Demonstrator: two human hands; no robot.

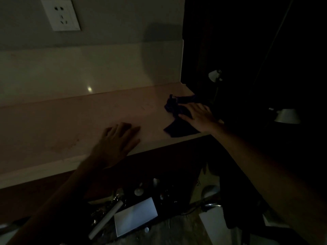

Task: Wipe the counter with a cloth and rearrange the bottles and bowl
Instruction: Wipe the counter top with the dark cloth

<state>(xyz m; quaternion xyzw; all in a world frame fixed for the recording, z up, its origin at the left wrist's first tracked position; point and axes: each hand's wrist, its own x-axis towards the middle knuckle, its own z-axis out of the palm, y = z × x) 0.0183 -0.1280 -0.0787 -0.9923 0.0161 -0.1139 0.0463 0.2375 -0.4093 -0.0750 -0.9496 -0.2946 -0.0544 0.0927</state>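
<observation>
Both hands are on the pale bench: the right hand lies flat, fingers spread, pressing the dark blue cloth near the right end; the left hand rests open, holding nothing. Wiping looks underway; next, sweep leftward. No bottles or bowl visible.
</observation>
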